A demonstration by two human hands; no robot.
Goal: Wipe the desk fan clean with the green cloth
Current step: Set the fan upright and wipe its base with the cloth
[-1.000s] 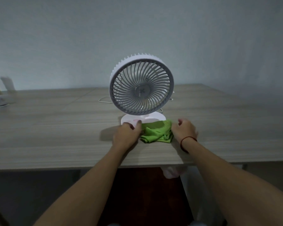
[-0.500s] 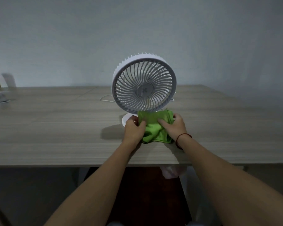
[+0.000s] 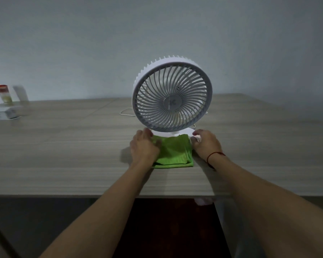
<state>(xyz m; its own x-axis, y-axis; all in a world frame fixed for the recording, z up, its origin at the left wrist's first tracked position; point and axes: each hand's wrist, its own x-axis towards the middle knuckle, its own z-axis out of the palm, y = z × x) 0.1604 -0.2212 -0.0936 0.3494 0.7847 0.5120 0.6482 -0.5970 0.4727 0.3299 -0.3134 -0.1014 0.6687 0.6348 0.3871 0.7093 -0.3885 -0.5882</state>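
The white desk fan [image 3: 172, 94] stands upright on the wooden desk [image 3: 63, 146], its round grey grille facing me. The green cloth [image 3: 175, 151] lies spread flat in front of it, its far edge over the fan's white base [image 3: 186, 131]. My left hand [image 3: 144, 146] rests palm down on the cloth's left edge, thumb on the fabric and fingertips by the base. My right hand [image 3: 206, 144], with a red string on its wrist, has its fingers curled at the cloth's far right corner, against the right rim of the base.
A thin white cable [image 3: 126, 112] runs behind the fan. At the far left stand a drink cup with a straw [image 3: 4, 94] and a flat white box [image 3: 0, 113]. The desk's front edge is just below my forearms. A plain wall is behind.
The cloth was bunched between both hands and lifted against the lower grille; now it is lowered and spread flat over the base. My hands have moved apart to its two sides.
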